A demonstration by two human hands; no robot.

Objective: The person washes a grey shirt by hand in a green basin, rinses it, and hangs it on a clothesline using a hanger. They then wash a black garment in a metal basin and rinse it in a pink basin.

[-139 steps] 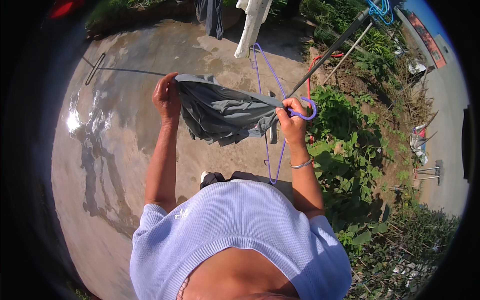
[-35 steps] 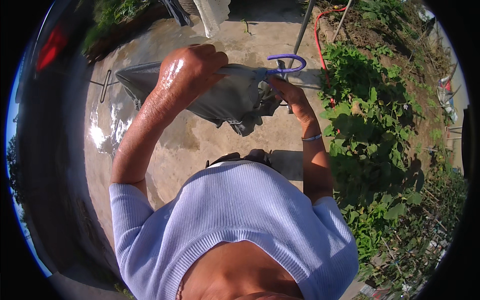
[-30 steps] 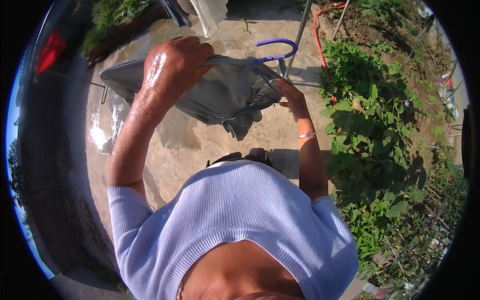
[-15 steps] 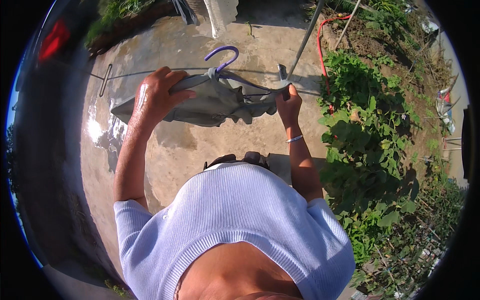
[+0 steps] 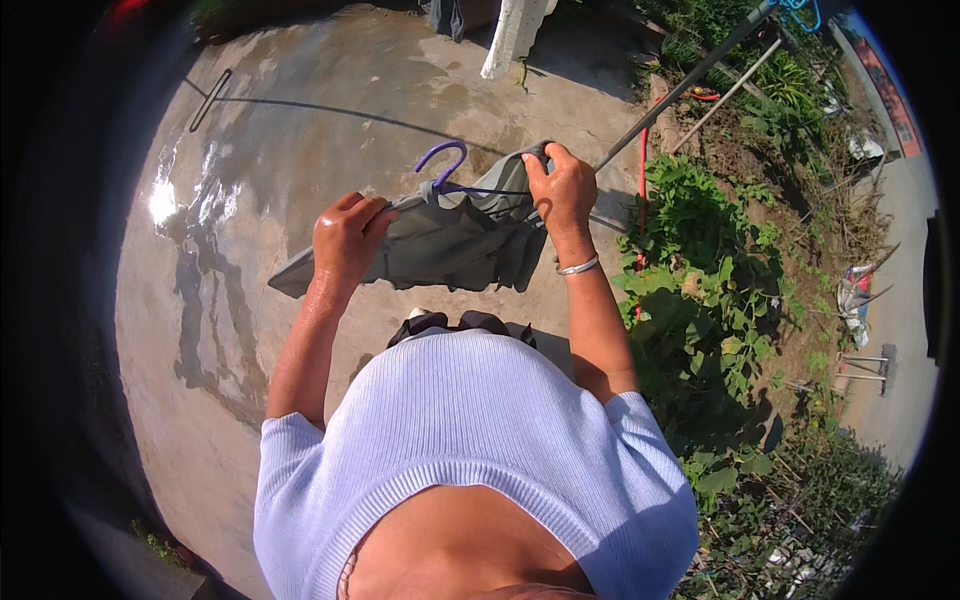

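1. My left hand (image 5: 345,240) pinches the upper edge of the grey cloth (image 5: 440,245), thumb against fingers, with no gap that I can see.
2. My right hand (image 5: 563,190) is raised a little higher, thumb and forefinger closed on the cloth's far right edge.
3. The cloth hangs between my two hands, above the wet ground (image 5: 320,70); its left end tapers to a point beyond my left hand.
4. The purple hanger (image 5: 463,158) projects its hook above the cloth's upper edge, left of the midpoint between my hands; the hook bears on nothing.
5. Done, as I judge it: the left side, where the cloth appears to cover the hanger's arm entirely.
6. Left, as I judge it: the right side, where part of the purple bar lies bare and the cloth is bunched up to my right fingers.
7. The grey pole (image 5: 690,80) stands apart, beyond my right hand, and the hanger is not hooked on it.
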